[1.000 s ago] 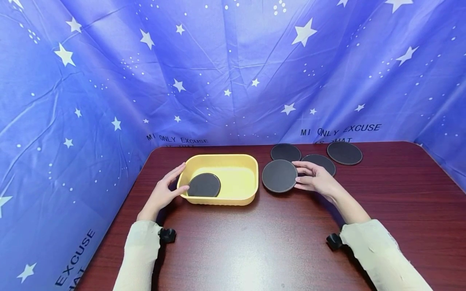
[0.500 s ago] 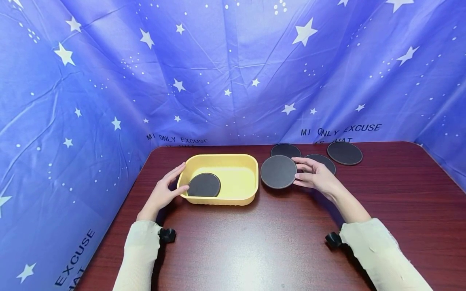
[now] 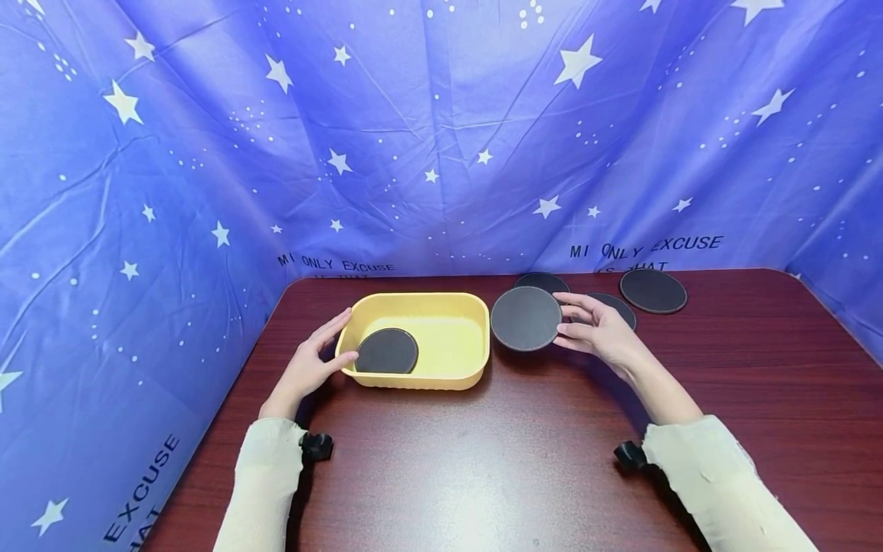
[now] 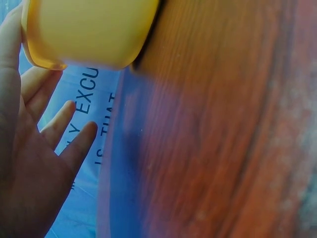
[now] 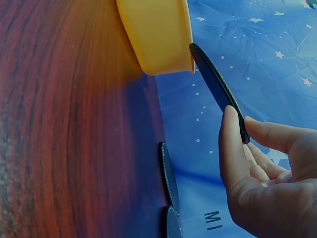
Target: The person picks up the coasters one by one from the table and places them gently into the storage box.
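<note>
In the head view my right hand pinches a round black coaster by its right edge. The thumb and fingers grip the rim of this coaster, which is lifted and tilted beside the yellow bin. My left hand rests against the left end of the yellow bin, its thumb over the rim. Seen from the left wrist, the fingers of that hand are spread and fairly straight. Inside the bin, at its left, another black coaster lies partly hidden by the front wall.
To the right of the bin, several black coasters lie on the dark red table: a back one, one partly behind my right hand, and a far right one. A blue starry curtain borders the table.
My right hand has raised its coaster and shifted slightly left toward the bin, covering more of the back coaster. The left hand and the bin have stayed in place.
</note>
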A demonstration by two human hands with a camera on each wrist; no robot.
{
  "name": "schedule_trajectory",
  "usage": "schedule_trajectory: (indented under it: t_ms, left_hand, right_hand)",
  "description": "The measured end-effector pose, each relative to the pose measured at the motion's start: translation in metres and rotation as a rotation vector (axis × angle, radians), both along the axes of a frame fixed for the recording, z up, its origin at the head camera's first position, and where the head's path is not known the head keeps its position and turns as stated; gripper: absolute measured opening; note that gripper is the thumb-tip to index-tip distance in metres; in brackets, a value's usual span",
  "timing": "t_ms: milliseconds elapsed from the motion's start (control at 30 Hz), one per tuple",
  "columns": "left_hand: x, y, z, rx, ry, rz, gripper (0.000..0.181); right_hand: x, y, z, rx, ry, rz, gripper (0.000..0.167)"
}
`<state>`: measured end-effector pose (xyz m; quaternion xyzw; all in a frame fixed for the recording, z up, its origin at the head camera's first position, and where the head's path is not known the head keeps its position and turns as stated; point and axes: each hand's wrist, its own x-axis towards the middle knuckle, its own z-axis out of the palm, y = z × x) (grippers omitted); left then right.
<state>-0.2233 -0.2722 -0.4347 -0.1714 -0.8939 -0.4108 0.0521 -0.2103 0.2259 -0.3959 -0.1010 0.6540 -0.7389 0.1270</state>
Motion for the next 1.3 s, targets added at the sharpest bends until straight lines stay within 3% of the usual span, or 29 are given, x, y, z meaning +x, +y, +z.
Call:
schedule_trajectory:
  t_ms: [400, 1300]
  left_hand:
    - [-0.001, 0.000, 0.001, 0.019, -0.003, -0.013, 0.073]
    - [0.000, 0.001, 0.003, 0.019, -0.024, -0.009, 0.074]
  right_hand:
    - [0.000, -0.005, 0.007, -0.054, 0.027, 0.004, 0.057]
    - [-0.004, -0.036, 0.010, -0.022, -0.004, 0.042, 0.062]
